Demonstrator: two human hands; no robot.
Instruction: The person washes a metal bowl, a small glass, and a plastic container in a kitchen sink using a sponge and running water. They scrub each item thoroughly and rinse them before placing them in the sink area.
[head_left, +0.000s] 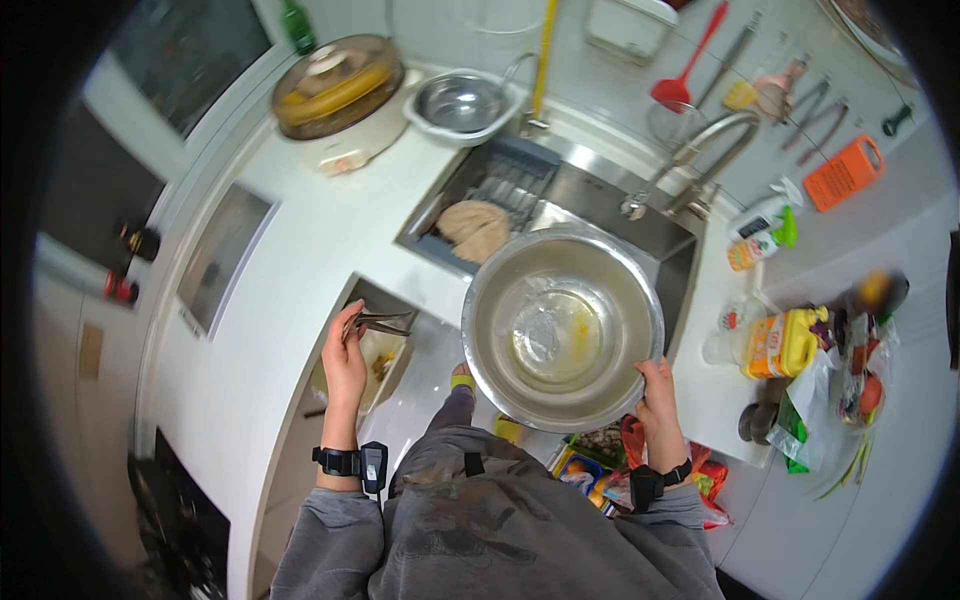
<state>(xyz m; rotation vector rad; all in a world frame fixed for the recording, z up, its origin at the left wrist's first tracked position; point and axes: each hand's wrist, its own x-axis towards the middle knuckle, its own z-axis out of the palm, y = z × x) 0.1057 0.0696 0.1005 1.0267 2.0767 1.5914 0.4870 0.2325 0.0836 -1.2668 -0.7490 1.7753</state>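
Observation:
My right hand (658, 391) grips the rim of a large stainless-steel bowl (491, 330), which is tilted so that its inside faces me. A little yellowish liquid and a pale, filmy patch show at its bottom. Out to the left, my left hand (346, 352) holds a thin metal utensil (386, 323) with two arms, perhaps tongs. Behind the bowl lies the sink (592, 176), partly hidden by it. A beige cloth (474, 227) and a grey drain basket (504, 161) are in its left part.
A lidded electric pot (341, 97) and a white basin (459, 133) with a metal bowl stand at the back left. The faucet (709, 150) arches over the sink. Spray bottles (757, 244) and a yellow jug (784, 343) stand right. An open bin (390, 382) is below my left hand.

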